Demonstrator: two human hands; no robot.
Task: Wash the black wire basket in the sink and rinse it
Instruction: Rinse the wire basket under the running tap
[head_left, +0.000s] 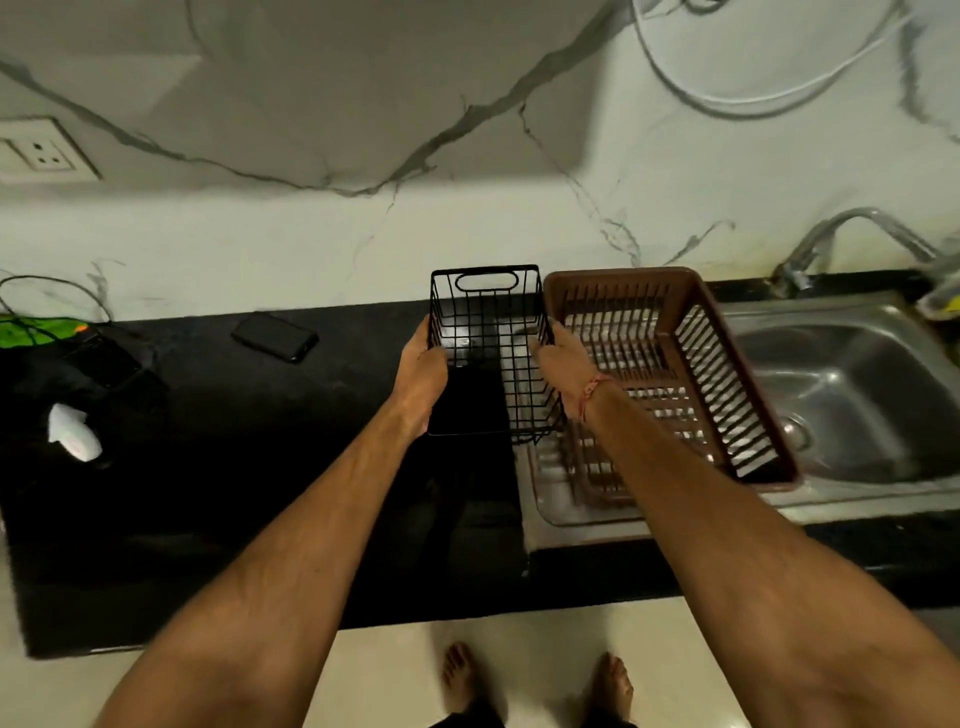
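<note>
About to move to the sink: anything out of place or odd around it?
Yes. A brown dish rack sits tilted over the drainboard, its right end hanging into the sink and taking up some of the washing space. The wire basket, held by the left hand and right hand, looks undamaged.

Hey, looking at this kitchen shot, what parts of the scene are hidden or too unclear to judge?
Head view only:
- Tap: spout cut off by the right edge; running or not is unknown.
- Black wire basket: dirt is too small to see; its near end merges with the dark counter.
- Left hand and right hand: fingertips hidden behind the basket sides.
- Sink: left part covered by the brown dish rack.
</note>
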